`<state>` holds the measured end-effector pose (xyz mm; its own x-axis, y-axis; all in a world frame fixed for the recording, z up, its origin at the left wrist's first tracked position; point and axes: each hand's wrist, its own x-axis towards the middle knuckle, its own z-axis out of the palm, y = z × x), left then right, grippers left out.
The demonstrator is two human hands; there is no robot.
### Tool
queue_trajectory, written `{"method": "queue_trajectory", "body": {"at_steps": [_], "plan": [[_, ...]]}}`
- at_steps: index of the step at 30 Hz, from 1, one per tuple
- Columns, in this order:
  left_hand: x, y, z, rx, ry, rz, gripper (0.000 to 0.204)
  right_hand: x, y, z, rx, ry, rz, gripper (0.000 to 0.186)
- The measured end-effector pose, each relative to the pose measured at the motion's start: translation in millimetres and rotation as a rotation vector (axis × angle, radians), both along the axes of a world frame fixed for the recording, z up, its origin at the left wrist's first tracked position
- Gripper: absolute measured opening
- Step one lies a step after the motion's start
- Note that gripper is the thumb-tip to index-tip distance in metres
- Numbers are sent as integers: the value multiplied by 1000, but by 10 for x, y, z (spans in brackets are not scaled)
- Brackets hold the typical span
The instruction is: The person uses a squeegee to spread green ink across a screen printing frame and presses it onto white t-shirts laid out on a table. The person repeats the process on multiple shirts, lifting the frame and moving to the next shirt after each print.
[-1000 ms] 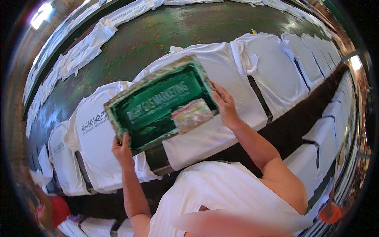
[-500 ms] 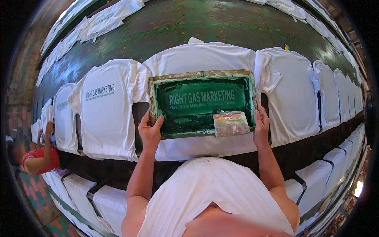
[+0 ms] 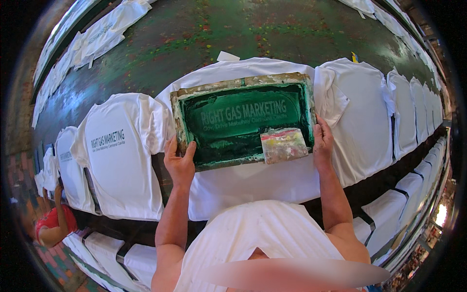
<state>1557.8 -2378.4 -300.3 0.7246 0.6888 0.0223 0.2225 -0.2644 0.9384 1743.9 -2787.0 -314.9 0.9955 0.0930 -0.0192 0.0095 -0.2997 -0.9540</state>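
A screen-printing frame (image 3: 243,82) with green mesh, pale lettering and a paint-crusted rim is held level over a white T-shirt (image 3: 253,187). At its left side, my left hand (image 3: 181,163) grips the near corner, thumb on the rim. My right hand (image 3: 323,143) clasps the opposite side, its fingers partly hidden by the edge. Inside the frame, near its lower right corner, rests a paint-smeared squeegee (image 3: 284,146); neither hand touches it. Whether the frame touches the shirt I cannot tell.
To the left lies a white shirt (image 3: 121,165) with dark print; a plain shirt (image 3: 362,131) lies to the right, with several more beyond. A dark, paint-spotted table (image 3: 194,44) stretches ahead. At far left, a person in red (image 3: 56,226) handles a shirt. More shirts hang behind me.
The frame has shifted away from me and slightly left over the shirt, tilting a little, with both hands still on it. My view has turned slightly. The squeegee has stayed in its corner.
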Motion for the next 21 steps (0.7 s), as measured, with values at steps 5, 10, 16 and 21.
{"method": "queue_trajectory", "body": {"at_steps": [5, 10, 16, 21], "plan": [[72, -11, 26, 24, 24, 11, 47, 78, -37, -78, -15, 26, -14, 48], [83, -6, 42, -19, 47, -5, 46, 55, -7, -92, -30, -9, -16, 47], [68, -7, -6, 22, 51, -17, 48, 63, -8, -98, -72, -49, -20, 45], [71, -8, -53, 42, 31, -8, 54, 87, -32, -150, -130, -34, -58, 45]]}}
